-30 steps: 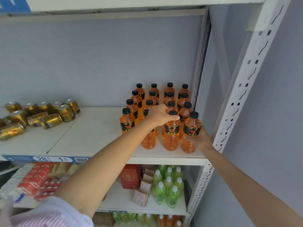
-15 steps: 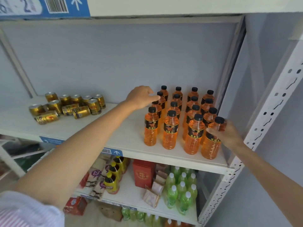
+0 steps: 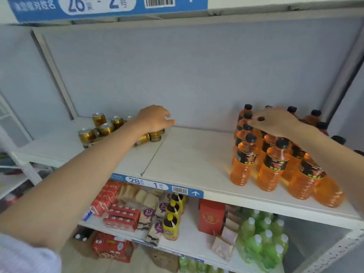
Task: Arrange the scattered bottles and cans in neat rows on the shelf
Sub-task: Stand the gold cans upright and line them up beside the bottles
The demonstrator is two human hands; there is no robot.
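Observation:
Gold cans (image 3: 106, 128) lie scattered on the left of the white shelf (image 3: 187, 154), some upright, some on their sides. My left hand (image 3: 154, 119) hovers palm-down over the rightmost upright can (image 3: 156, 135), fingers apart and curved; the can's top is hidden under the hand, so contact is unclear. Orange bottles (image 3: 245, 162) with black caps and black labels stand in tight rows on the right. My right hand (image 3: 275, 123) lies flat across the caps of the middle rows, fingers spread, holding nothing.
A wide bare stretch of shelf separates cans and bottles. A blue label strip (image 3: 155, 184) runs along the shelf's front edge. Below, red cartons (image 3: 118, 213), yellow bottles (image 3: 173, 213), a red box (image 3: 211, 217) and green bottles (image 3: 262, 239) fill the lower shelf. An upper shelf edge (image 3: 110, 6) overhangs.
My left hand has left the bottles and travelled left to the cans. My right hand moved from the front right bottle onto the caps further back. The view swung left.

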